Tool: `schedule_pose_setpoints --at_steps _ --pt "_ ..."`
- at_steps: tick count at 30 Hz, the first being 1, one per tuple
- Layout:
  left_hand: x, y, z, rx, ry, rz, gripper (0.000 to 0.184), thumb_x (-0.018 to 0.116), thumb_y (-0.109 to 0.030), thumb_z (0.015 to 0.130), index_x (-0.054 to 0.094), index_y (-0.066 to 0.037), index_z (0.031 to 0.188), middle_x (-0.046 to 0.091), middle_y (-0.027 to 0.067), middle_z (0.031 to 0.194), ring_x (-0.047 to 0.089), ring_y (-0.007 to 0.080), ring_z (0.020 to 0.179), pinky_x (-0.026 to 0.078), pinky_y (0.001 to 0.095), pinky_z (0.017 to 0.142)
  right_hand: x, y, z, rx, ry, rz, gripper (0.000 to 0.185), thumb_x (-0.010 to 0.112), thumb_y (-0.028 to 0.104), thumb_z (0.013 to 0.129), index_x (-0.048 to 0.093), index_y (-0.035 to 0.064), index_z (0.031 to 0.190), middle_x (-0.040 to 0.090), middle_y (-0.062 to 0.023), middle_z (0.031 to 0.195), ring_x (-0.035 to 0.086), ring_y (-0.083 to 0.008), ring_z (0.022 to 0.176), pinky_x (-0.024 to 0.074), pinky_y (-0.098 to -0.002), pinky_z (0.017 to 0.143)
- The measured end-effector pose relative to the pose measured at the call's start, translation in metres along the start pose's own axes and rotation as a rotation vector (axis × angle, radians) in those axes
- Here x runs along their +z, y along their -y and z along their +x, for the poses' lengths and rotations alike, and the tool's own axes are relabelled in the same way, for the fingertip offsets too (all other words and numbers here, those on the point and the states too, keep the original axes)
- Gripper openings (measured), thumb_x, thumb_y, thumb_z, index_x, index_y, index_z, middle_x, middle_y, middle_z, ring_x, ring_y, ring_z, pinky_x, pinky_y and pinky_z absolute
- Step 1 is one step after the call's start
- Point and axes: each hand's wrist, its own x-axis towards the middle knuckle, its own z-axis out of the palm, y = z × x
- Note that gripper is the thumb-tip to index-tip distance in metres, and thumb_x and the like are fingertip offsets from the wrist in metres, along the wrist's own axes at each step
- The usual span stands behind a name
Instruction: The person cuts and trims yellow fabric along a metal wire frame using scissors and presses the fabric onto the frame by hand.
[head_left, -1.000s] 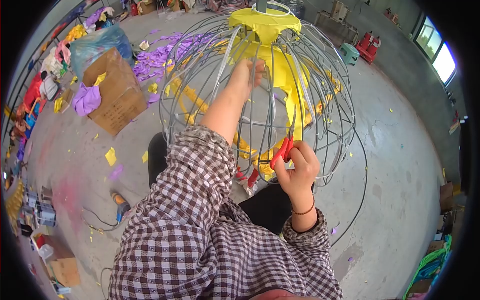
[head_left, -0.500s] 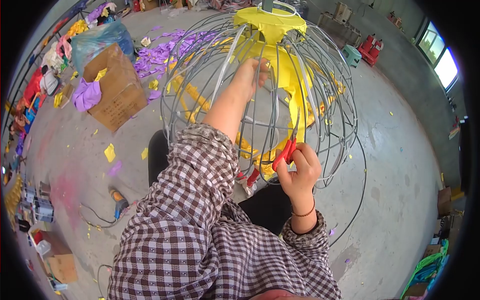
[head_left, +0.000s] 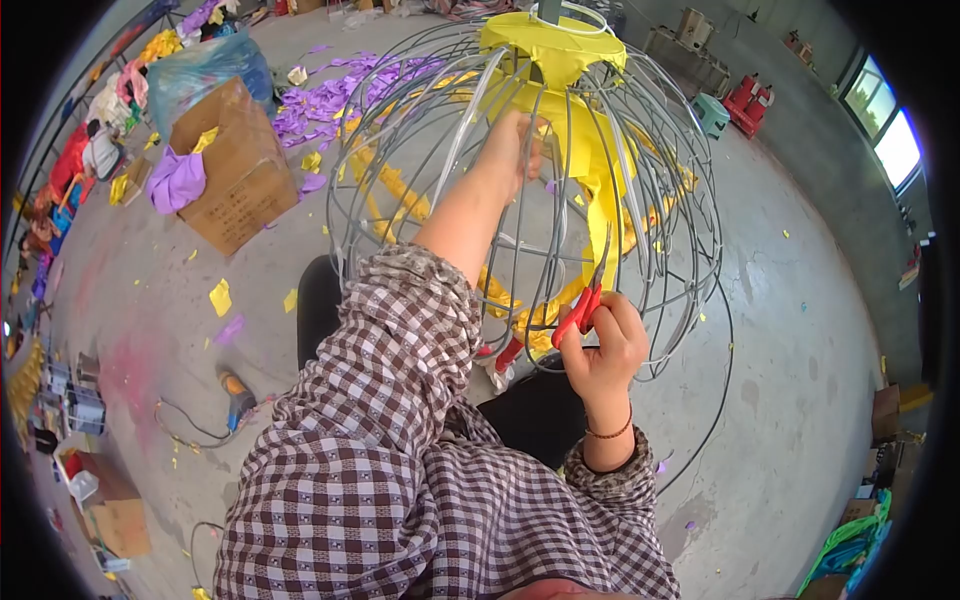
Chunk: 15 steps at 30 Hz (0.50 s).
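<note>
In front of me stands a round cage of grey wire (head_left: 665,220), with a yellow cloth (head_left: 590,150) hanging in folds from its yellow-covered top (head_left: 555,48). My left hand (head_left: 515,150) reaches in among the upper wires, fingers curled at the left edge of this cloth; the fingertips are partly hidden. Lower right, red-handled scissors (head_left: 580,318) are gripped in my right hand (head_left: 608,350). Their blades point up, close to the cloth's hanging lower end. Yellow-wrapped rings (head_left: 390,185) run through the inside of the cage.
On the left, a cardboard box (head_left: 240,175) holds purple and yellow cloth. Purple scraps (head_left: 335,105) lie behind it. A power tool (head_left: 238,400) with a cord rests on the floor. A green stool (head_left: 710,115) stands at the back right. Another person (head_left: 101,150) is at the far left.
The view has shifted slightly, moving the cage a little to the right. My right hand and the scissors sit slightly lower against the cloth. My left hand stays at the cloth.
</note>
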Motion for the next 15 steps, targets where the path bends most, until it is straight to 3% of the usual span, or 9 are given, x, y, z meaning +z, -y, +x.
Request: schedule_pose_setpoints --at_steps 5,10,14,15 --pt "0.002 -0.001 0.001 -0.003 0.023 0.083 0.045 0.043 -0.04 0.093 0.058 -0.008 0.122 0.045 -0.0001 0.061 0.035 0.0101 0.042 0.026 0.0245 0.044 -0.001 0.002 0.004 -0.011 -0.003 -0.002 0.017 0.075 0.008 0.073 0.06 -0.0012 0.072 0.06 -0.009 0.084 0.047 -0.0222 0.063 0.0403 -0.0307 0.058" --pt "-0.006 0.011 0.005 0.098 -0.087 0.205 0.053 0.045 -0.047 0.097 0.057 -0.004 0.126 0.06 0.0053 0.081 0.046 0.0094 0.055 0.033 0.0232 0.05 -0.004 0.003 0.0 0.075 0.042 -0.001 0.016 0.074 0.007 0.074 0.061 -0.0018 0.074 0.061 -0.0089 0.085 0.05 -0.0208 0.067 0.0425 -0.0289 0.061" --pt "0.007 0.024 -0.058 0.347 -0.121 0.24 0.066 0.047 -0.056 0.098 0.053 -0.001 0.135 0.063 0.0138 0.118 0.06 0.0137 0.088 0.047 0.0276 0.074 -0.012 0.001 0.0 0.134 0.027 0.166 0.015 0.073 0.008 0.072 0.063 -0.0012 0.078 0.063 -0.0092 0.094 0.054 -0.0217 0.073 0.0449 -0.0294 0.064" --pt "0.012 0.013 -0.095 0.284 -0.06 0.36 0.07 0.048 -0.057 0.098 0.049 0.0 0.139 0.057 0.0153 0.13 0.056 0.016 0.104 0.044 0.032 0.088 -0.013 0.006 -0.005 0.143 0.017 0.161 0.015 0.073 0.008 0.072 0.063 -0.0012 0.078 0.063 -0.0092 0.094 0.054 -0.0217 0.073 0.0449 -0.0294 0.064"
